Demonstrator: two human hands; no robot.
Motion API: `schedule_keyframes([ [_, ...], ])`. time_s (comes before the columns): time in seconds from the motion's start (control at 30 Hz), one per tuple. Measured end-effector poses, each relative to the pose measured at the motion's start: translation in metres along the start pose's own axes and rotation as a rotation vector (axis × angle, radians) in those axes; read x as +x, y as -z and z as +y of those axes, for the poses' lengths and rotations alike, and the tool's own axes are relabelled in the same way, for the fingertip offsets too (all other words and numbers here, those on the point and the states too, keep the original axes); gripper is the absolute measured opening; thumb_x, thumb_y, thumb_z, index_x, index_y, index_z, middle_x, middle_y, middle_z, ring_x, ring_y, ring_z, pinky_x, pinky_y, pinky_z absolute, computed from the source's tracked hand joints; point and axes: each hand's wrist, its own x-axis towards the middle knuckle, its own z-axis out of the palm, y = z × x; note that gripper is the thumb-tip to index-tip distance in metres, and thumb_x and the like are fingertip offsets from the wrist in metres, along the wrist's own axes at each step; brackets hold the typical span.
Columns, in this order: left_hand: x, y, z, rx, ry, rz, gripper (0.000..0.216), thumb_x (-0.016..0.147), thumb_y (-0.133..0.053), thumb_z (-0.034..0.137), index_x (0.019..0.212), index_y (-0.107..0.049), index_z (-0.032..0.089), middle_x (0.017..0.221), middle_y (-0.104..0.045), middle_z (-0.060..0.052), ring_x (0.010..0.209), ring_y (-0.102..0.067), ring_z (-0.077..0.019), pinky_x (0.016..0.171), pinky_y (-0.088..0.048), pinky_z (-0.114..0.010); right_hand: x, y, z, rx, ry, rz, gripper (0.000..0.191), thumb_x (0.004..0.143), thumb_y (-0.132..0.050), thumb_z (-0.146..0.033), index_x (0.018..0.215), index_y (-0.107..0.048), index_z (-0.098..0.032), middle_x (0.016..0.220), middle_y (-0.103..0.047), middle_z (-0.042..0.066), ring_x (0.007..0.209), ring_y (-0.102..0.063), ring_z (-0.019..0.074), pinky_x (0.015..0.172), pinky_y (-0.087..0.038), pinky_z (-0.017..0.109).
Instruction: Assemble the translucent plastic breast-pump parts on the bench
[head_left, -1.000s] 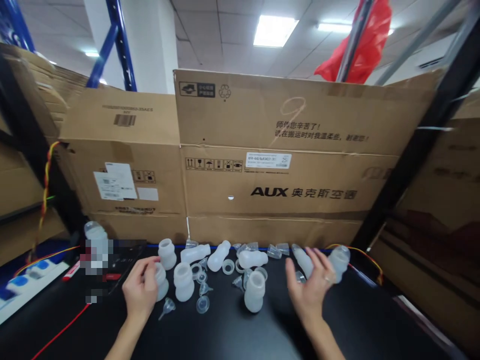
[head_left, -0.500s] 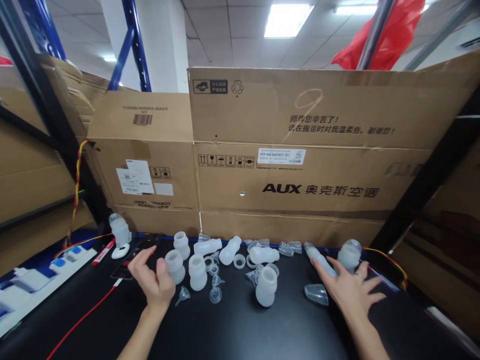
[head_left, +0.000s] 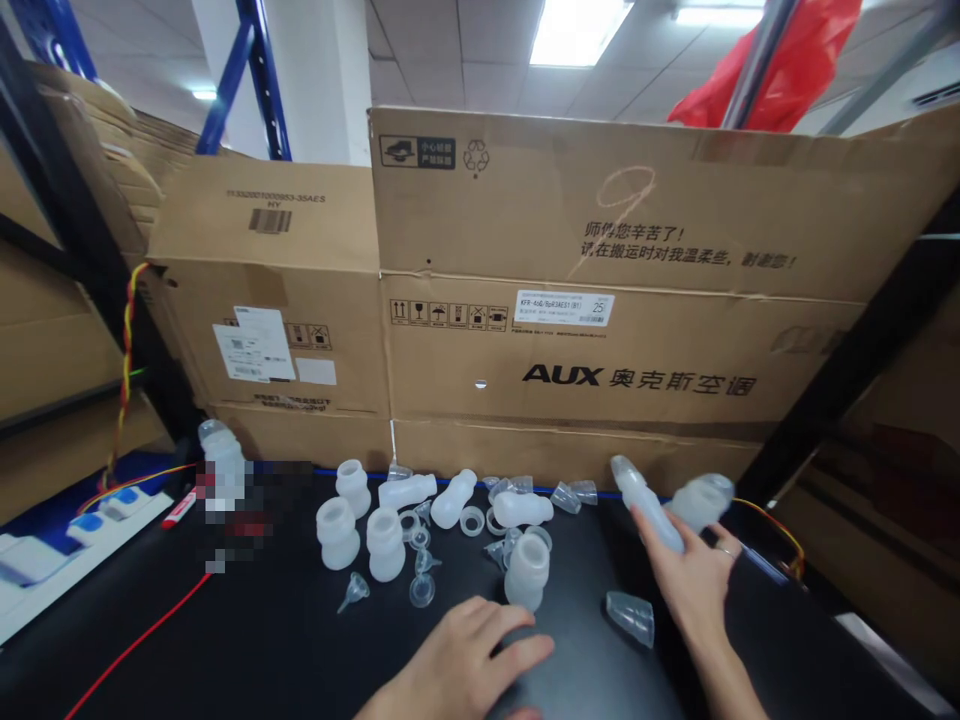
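On a black table point(head_left: 262, 640) lie several translucent white plastic bottles, rings and small clear funnel-shaped parts. My right hand point(head_left: 694, 585) grips a capped bottle point(head_left: 643, 502) and holds it tilted above the table at the right. A second capped bottle point(head_left: 703, 500) sits just behind it. My left hand point(head_left: 465, 665) hovers palm down with its fingers spread, holding nothing, right in front of an upright open bottle point(head_left: 527, 570). A clear cap point(head_left: 630, 617) lies between my two hands.
Upright open bottles point(head_left: 337, 532) point(head_left: 386, 543) stand left of centre, and others lie behind them point(head_left: 454, 497). A small funnel part point(head_left: 352, 592) is in front. Cardboard boxes point(head_left: 570, 380) wall off the back. A red wire point(head_left: 135, 650), a power strip point(head_left: 45, 545) and a capped bottle point(head_left: 221, 455) are at the left.
My right hand has closed on the capped bottle at the right and raised it. My left hand left the bottles at the left and moved right, toward the centre front.
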Motion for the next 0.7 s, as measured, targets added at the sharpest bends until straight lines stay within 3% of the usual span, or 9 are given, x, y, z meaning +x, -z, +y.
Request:
schedule_keyframes([
  [0.07, -0.002, -0.001, -0.003, -0.074, 0.044, -0.083, 0.045, 0.096, -0.063, 0.048, 0.131, -0.058, 0.021, 0.121, -0.073, -0.011, 0.098, -0.074, -0.0224, 0.083, -0.060, -0.032, -0.002, 0.005, -0.010, 0.070, 0.036, 0.080, 0.100, 0.073, -0.054, -0.093, 0.115, -0.078, -0.006, 0.147, -0.039, 0.025, 0.135, -0.041, 0.0385, 0.115, -0.040, 0.049],
  [0.13, -0.006, 0.003, -0.005, -0.156, 0.138, -0.101, 0.036, 0.094, -0.066, 0.037, 0.127, -0.060, 0.023, 0.122, -0.074, -0.008, 0.100, -0.075, -0.0219, 0.085, -0.059, -0.032, -0.008, 0.010, -0.021, 0.130, 0.102, 0.117, 0.102, 0.074, -0.054, -0.094, 0.116, -0.077, -0.003, 0.138, -0.048, 0.023, 0.136, -0.040, 0.0351, 0.117, -0.039, 0.044],
  [0.2, -0.011, 0.008, -0.006, -0.221, 0.258, -0.082, 0.037, 0.093, -0.068, 0.028, 0.129, -0.059, 0.027, 0.118, -0.075, -0.004, 0.097, -0.075, -0.0194, 0.086, -0.058, -0.030, -0.018, 0.016, -0.034, 0.178, 0.219, 0.101, 0.099, 0.076, -0.055, -0.093, 0.113, -0.078, -0.004, 0.120, -0.060, 0.019, 0.130, -0.045, 0.0329, 0.115, -0.041, 0.043],
  [0.27, -0.017, 0.014, -0.006, -0.258, 0.383, 0.016, 0.052, 0.092, -0.069, 0.025, 0.139, -0.050, 0.031, 0.114, -0.075, -0.001, 0.086, -0.074, -0.0160, 0.083, -0.056, -0.029, -0.035, 0.022, -0.047, 0.233, 0.418, 0.072, 0.082, 0.084, -0.061, -0.083, 0.110, -0.079, -0.008, 0.108, -0.064, 0.016, 0.122, -0.050, 0.0317, 0.111, -0.043, 0.045],
  [0.37, -0.026, 0.018, -0.008, -0.323, 0.535, 0.253, 0.067, 0.094, -0.066, 0.031, 0.153, -0.035, 0.035, 0.116, -0.073, -0.002, 0.077, -0.070, -0.0142, 0.082, -0.055, -0.030, -0.070, 0.028, -0.070, 0.307, 0.783, 0.048, 0.047, 0.095, -0.069, -0.055, 0.118, -0.073, -0.015, 0.128, -0.060, 0.014, 0.116, -0.057, 0.0284, 0.106, -0.045, 0.046],
  [0.47, -0.036, 0.016, -0.009, -0.494, 0.629, 0.415, 0.063, 0.097, -0.058, 0.049, 0.155, -0.038, 0.032, 0.123, -0.070, -0.006, 0.088, -0.069, -0.0184, 0.086, -0.054, -0.032, -0.105, 0.030, -0.093, 0.292, 1.043, -0.056, 0.048, 0.094, -0.072, -0.044, 0.135, -0.063, -0.019, 0.131, -0.061, 0.012, 0.125, -0.055, 0.0326, 0.114, -0.038, 0.053],
  [0.57, -0.044, 0.012, -0.009, -0.611, 0.739, 0.516, 0.068, 0.093, -0.056, 0.068, 0.146, -0.057, 0.025, 0.133, -0.069, -0.011, 0.112, -0.068, -0.0278, 0.102, -0.051, -0.037, -0.132, 0.028, -0.111, 0.367, 1.109, -0.127, 0.050, 0.090, -0.075, -0.040, 0.133, -0.064, -0.017, 0.151, -0.044, 0.017, 0.139, -0.043, 0.0402, 0.109, -0.047, 0.054],
  [0.7, -0.043, 0.009, -0.007, -0.802, 0.894, 0.512, 0.058, 0.090, -0.066, 0.064, 0.127, -0.074, 0.020, 0.135, -0.071, -0.014, 0.128, -0.064, -0.0332, 0.111, -0.048, -0.036, -0.146, 0.019, -0.114, 0.409, 1.090, -0.165, 0.042, 0.093, -0.071, -0.038, 0.129, -0.068, -0.017, 0.156, -0.035, 0.018, 0.141, -0.043, 0.0404, 0.103, -0.055, 0.055],
])
